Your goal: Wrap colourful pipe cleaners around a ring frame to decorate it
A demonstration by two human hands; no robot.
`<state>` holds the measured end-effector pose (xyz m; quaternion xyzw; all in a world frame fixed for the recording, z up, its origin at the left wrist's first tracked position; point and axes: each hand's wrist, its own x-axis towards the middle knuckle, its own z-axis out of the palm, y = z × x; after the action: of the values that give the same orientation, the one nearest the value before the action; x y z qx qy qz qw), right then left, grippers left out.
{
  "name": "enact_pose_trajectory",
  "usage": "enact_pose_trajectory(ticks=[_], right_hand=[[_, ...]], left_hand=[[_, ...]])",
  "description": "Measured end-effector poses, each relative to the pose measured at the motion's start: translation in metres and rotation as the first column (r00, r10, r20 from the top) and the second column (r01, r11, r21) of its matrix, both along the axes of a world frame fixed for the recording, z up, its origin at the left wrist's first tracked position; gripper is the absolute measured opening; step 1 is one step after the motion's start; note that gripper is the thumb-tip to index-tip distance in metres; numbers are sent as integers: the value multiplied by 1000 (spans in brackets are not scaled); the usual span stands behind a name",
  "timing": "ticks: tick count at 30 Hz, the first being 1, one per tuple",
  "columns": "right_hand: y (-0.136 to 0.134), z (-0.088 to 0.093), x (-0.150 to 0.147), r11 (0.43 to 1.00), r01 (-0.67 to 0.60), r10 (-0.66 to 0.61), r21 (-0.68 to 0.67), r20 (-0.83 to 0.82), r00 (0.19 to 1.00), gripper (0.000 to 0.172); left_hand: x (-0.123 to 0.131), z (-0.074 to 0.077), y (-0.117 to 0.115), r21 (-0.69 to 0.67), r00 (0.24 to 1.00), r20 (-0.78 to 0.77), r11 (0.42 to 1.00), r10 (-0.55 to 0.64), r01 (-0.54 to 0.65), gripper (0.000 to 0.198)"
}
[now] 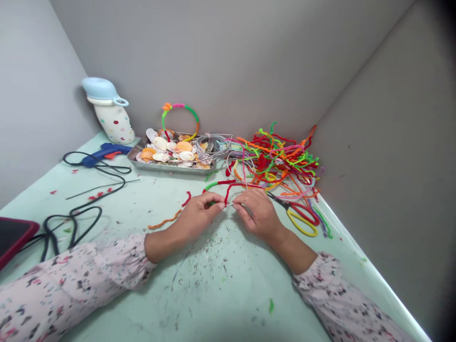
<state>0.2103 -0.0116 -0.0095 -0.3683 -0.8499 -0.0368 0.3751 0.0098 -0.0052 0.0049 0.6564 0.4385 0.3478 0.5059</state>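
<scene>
Above the middle of the table, my left hand pinches a thin pale wire that is partly wrapped in red pipe cleaner. My right hand is closed on the same wire, a short bare length of which shows between the two hands. Behind the fingers runs a green and red wrapped section, which seems to belong to the same piece. Its far part is hidden behind my right hand. Scissors with red and yellow handles lie just right of my right hand. An orange pipe cleaner lies by my left hand.
A metal tray of seashells holds a coil of wire and a colourful ring. A pipe cleaner heap lies right. On the left are a bottle, a blue glue gun, black cord and a red-edged device.
</scene>
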Motion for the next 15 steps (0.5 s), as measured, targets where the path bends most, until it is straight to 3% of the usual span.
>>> enact_pose_trajectory(ticks=[12, 15], right_hand=[[-1, 0, -1, 998, -5, 4, -62, -7, 1000, 8], [-1, 1, -1, 997, -12, 11, -79, -24, 1000, 9]], left_hand=[[0, 0, 0, 16, 1000, 3, 1000, -5, 4, 13], [-1, 0, -1, 105, 999, -35, 994, -14, 18, 12]])
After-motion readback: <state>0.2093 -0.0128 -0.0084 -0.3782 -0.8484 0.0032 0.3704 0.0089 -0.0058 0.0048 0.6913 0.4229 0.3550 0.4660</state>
